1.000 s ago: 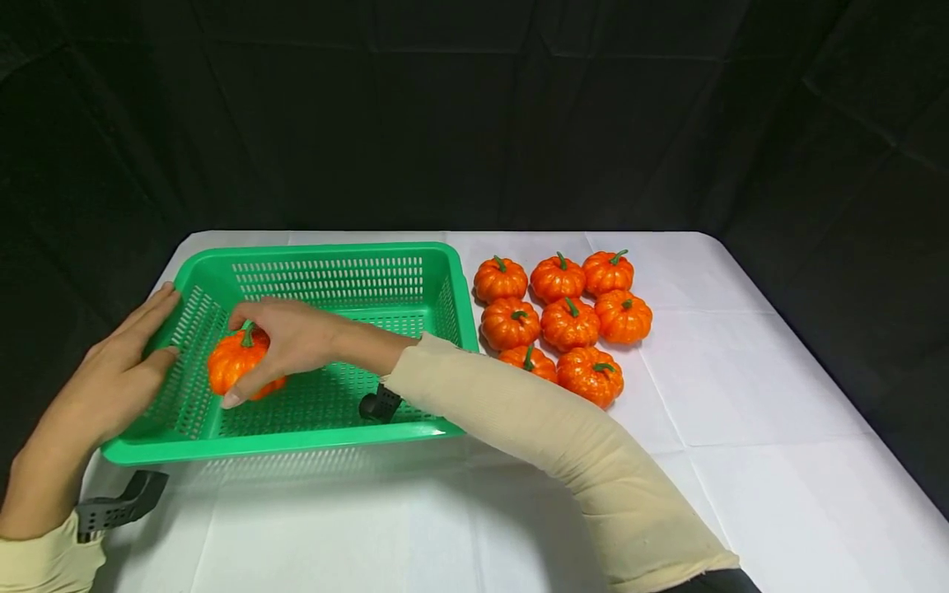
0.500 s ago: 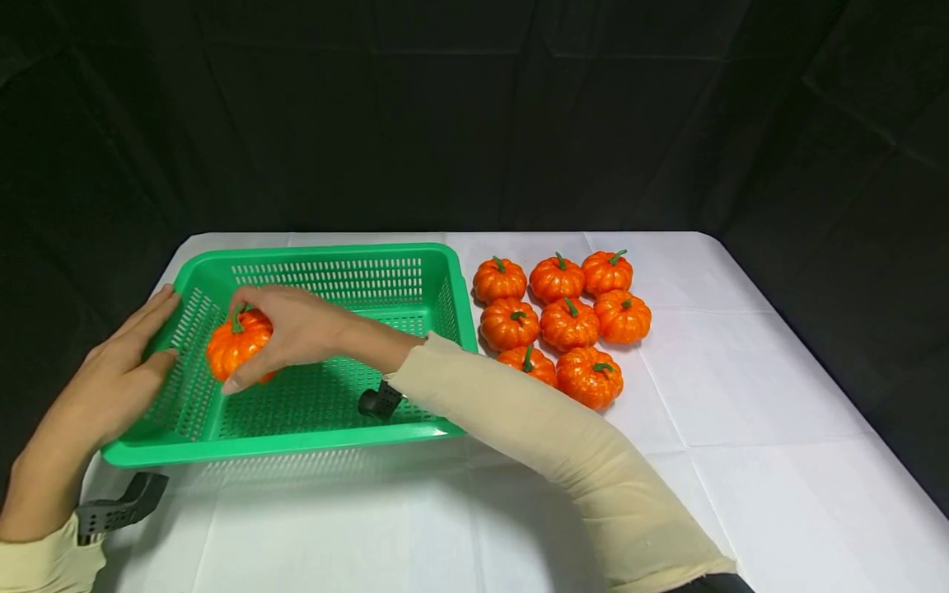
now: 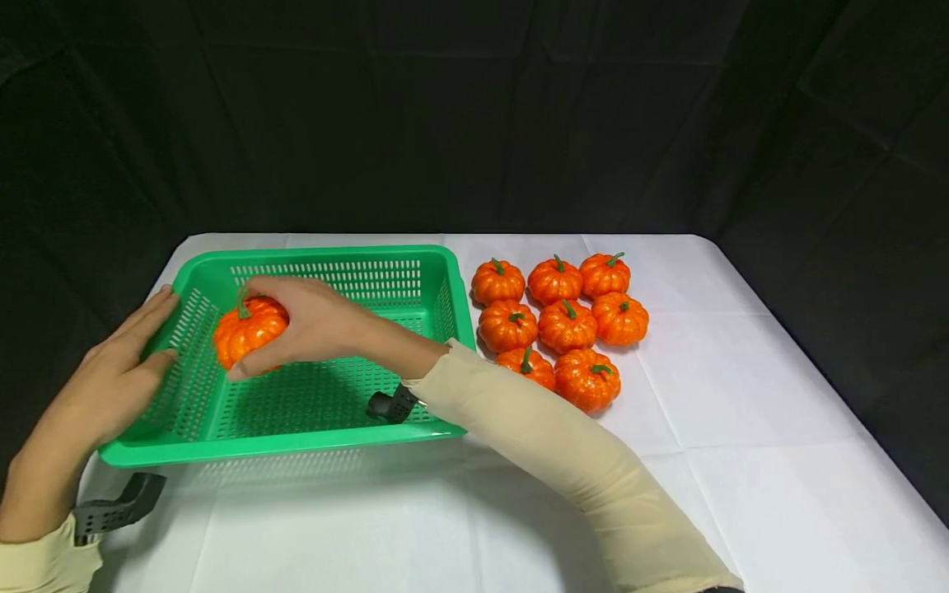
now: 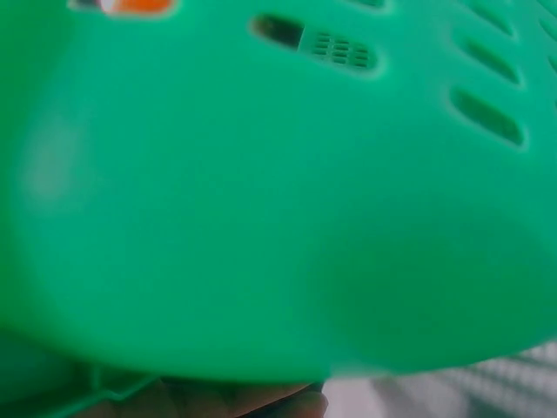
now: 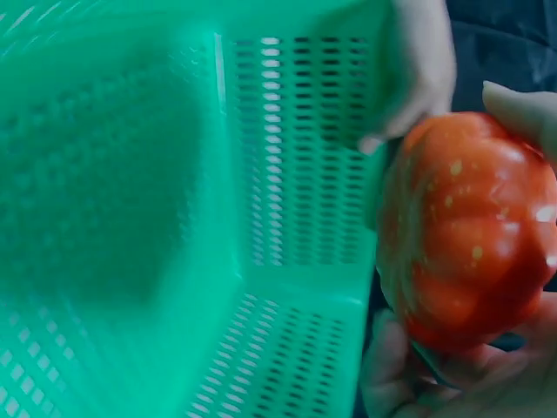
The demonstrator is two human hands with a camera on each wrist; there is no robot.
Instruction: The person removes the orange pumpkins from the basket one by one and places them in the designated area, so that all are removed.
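Note:
My right hand [image 3: 311, 321] grips a small orange pumpkin [image 3: 248, 333] with a green stem, thumb on the near side and fingers on the far side. The pumpkin is raised over the left part of a green plastic basket [image 3: 289, 447]. Close up in the right wrist view, the pumpkin [image 5: 474, 231] looks glossy and ribbed. My left hand [image 3: 111, 375] rests on the basket's left rim, fingers extended and thumb reaching over the edge. The basket's green wall [image 4: 244, 200] fills most of the left wrist view, with finger parts [image 4: 209, 401] showing below it.
To the right of the basket, several more orange pumpkins [image 3: 567, 325] stand grouped on the white table cover [image 3: 741, 371]. A black curtain [image 3: 474, 115] rises behind the table. Dark wrist camera mounts [image 3: 119, 509] stick out from both arms.
My right hand has raised the pumpkin from lower in the basket and shifted it slightly right and away from me. The left hand stays on the rim.

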